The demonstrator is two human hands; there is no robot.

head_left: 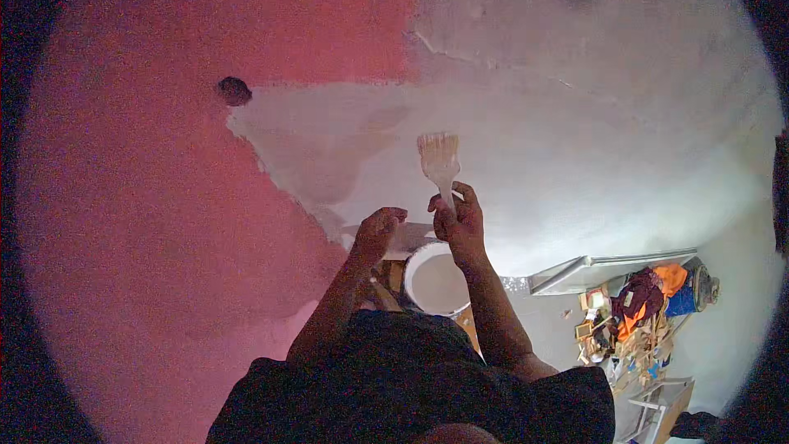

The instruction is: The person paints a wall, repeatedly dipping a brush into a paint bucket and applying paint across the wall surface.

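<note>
My right hand grips the handle of a flat paintbrush, whose wide bristles point up and look coated with pale paint. The brush is in front of the wall, and whether its tips touch the surface I cannot tell. To its left, my left hand is raised with fingers curled together, and nothing shows in it. Below and between my hands stands a round white bucket holding pale paint. Ahead, the wall is whitish in the middle and right, bordering a pink-red area.
A dark round hole marks the wall at upper left. Right of me lies a white-framed panel. Beyond it is a pile of wood scraps with dark red and orange cloth and a blue container.
</note>
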